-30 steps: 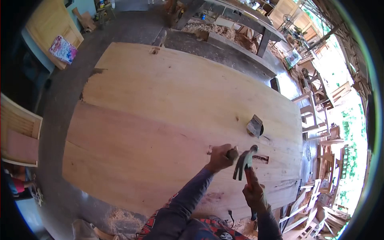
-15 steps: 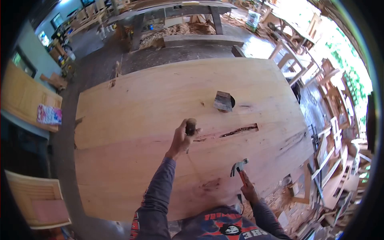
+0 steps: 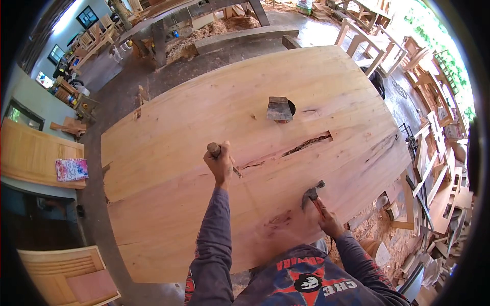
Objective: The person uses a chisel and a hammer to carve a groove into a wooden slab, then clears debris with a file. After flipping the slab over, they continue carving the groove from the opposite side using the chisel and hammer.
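Observation:
My left hand (image 3: 220,166) is closed around the wooden handle of a chisel (image 3: 237,172), which leans with its tip at the wooden slab (image 3: 168,204). Beside that tip, a thin dark crack runs right toward a long dark gouge (image 3: 306,144) in the wood. In my right hand (image 3: 331,224) is a claw hammer (image 3: 312,195) with a reddish handle, its head over the slab and apart from the chisel. Farther back on the slab sits a small grey-and-brown block (image 3: 279,109) with a round dark thing behind it.
A workbench (image 3: 204,23) with wood shavings beneath stands at the back. Wooden frames and offcuts (image 3: 434,188) crowd the right side. Panel doors (image 3: 38,153) lean on the left, one with a colourful packet (image 3: 71,170). Shavings (image 3: 375,229) cover the floor at near right.
My left hand has moved left and turned, tilting the chisel so its blade points right. My right hand has lifted the hammer slightly rightward. The head view has shifted and tilted.

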Motion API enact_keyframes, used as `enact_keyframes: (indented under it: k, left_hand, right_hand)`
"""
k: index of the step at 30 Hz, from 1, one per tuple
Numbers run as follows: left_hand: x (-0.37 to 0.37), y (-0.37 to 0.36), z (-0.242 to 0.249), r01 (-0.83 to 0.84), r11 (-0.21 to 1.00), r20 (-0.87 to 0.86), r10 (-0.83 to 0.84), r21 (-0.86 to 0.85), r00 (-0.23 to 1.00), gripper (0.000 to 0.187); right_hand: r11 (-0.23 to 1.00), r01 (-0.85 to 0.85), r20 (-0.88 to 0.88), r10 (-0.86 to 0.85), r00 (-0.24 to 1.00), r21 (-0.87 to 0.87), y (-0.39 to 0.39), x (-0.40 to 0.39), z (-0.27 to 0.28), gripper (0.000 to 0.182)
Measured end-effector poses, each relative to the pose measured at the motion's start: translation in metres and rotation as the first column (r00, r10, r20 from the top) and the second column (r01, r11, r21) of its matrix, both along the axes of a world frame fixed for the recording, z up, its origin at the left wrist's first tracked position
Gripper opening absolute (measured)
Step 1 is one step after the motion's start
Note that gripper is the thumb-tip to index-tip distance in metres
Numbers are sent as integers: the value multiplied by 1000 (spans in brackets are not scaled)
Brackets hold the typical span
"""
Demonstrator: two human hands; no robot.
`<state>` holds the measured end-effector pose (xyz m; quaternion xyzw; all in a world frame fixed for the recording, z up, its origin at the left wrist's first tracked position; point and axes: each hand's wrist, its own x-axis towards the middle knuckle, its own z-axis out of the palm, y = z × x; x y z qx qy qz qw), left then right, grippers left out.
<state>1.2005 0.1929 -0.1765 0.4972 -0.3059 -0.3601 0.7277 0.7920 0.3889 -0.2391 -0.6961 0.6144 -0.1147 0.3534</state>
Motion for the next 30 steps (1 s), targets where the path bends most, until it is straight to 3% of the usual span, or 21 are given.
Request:
enact_keyframes:
  k: [19, 30]
  left_hand:
    - [3, -3, -20, -4, 1000, -35, 5, 13, 999, 32]
    - [-2, -3, -25, 13, 1000, 39, -12, -12, 999, 32]
  right_hand:
    - [1000, -18, -52, 18, 999, -16, 0, -1, -9, 86]
    - [1000, -8, -89, 7, 996, -15, -1, 4, 1, 85]
